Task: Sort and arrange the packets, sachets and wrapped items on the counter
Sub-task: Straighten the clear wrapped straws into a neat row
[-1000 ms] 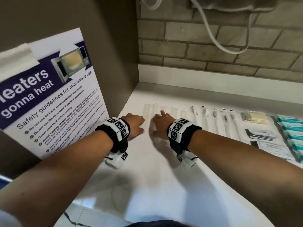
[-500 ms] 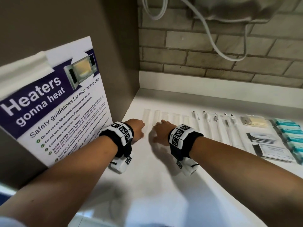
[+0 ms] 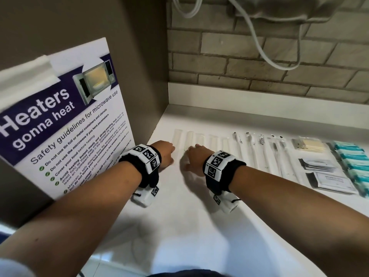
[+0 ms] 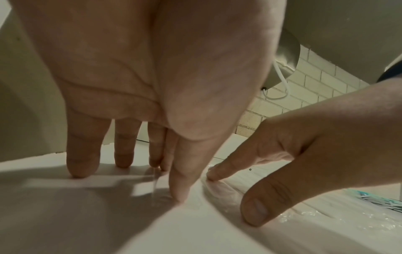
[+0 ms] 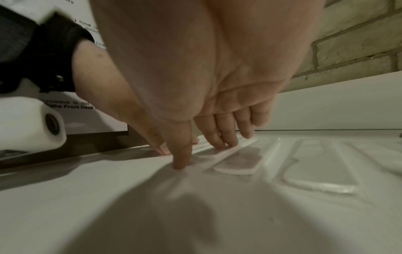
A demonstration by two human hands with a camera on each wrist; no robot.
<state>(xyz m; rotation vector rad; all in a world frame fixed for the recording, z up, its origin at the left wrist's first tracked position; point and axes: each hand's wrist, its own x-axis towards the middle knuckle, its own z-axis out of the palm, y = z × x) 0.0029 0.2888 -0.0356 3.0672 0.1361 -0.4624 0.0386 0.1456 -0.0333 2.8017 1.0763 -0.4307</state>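
Note:
A row of clear flat packets (image 3: 199, 139) lies on the white counter (image 3: 179, 226), its left end by the side panel. My left hand (image 3: 164, 151) rests with straight fingers on the counter beside the leftmost clear packet (image 3: 176, 136); its thumb tip (image 4: 180, 194) presses at that packet's edge. My right hand (image 3: 196, 157) lies next to it, fingers (image 5: 217, 142) flat on the second clear packet (image 3: 189, 137) and thumb (image 5: 180, 163) down on the counter. Neither hand grips anything. More clear packets (image 5: 322, 171) lie to the right.
Right of the clear packets lie long wrapped stirrers (image 3: 251, 148), a toothpick packet (image 3: 307, 145), black-and-white sachets (image 3: 335, 182) and teal packets (image 3: 353, 156). A microwave poster (image 3: 65, 120) stands on the left panel. A brick wall (image 3: 259, 56) backs the counter; white cables (image 3: 269, 60) hang above.
Both hands stay pressed at the left end of the row. Only the head view has shifted slightly.

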